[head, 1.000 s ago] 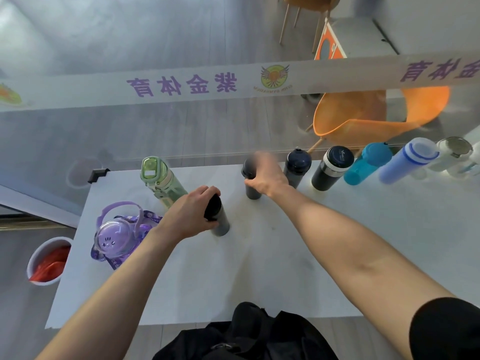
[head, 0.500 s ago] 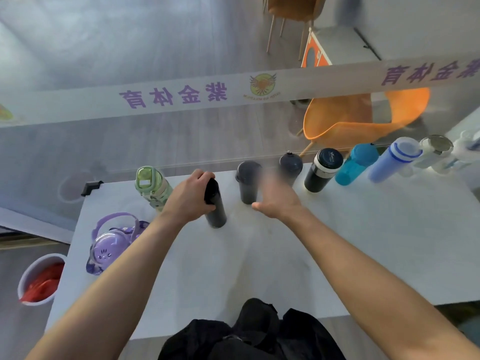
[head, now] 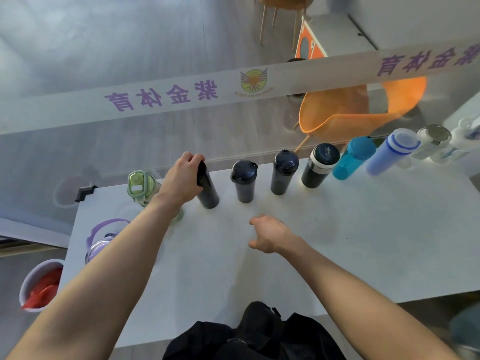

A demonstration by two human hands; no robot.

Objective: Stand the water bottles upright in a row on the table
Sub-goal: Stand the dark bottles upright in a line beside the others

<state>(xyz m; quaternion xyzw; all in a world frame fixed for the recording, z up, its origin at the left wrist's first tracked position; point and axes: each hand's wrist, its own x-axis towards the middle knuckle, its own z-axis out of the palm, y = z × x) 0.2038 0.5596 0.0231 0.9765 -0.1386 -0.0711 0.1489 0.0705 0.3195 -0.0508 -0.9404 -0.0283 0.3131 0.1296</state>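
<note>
My left hand [head: 181,178] grips the top of a slim black bottle [head: 207,190] standing on the white table [head: 337,242], at the left end of a row. To its right stand a dark cup-shaped bottle [head: 244,181], a dark navy bottle [head: 283,172], a black and white flask [head: 320,166], a teal bottle [head: 353,158], a pale blue bottle [head: 391,152] and a white bottle with a metal lid [head: 432,141]. A green bottle [head: 141,187] stands left of my hand. My right hand [head: 270,233] hovers empty over the table, fingers loosely apart.
A purple jug with a handle [head: 104,239] sits near the table's left edge, partly behind my left arm. A black bag [head: 254,333] lies at the near edge. A white bin with red contents [head: 39,284] stands on the floor left. Glass with a printed band rises behind the table.
My left hand carried the slim black bottle back toward the row and holds it upright there. My right hand let go of the dark cup-shaped bottle and drew back toward me.
</note>
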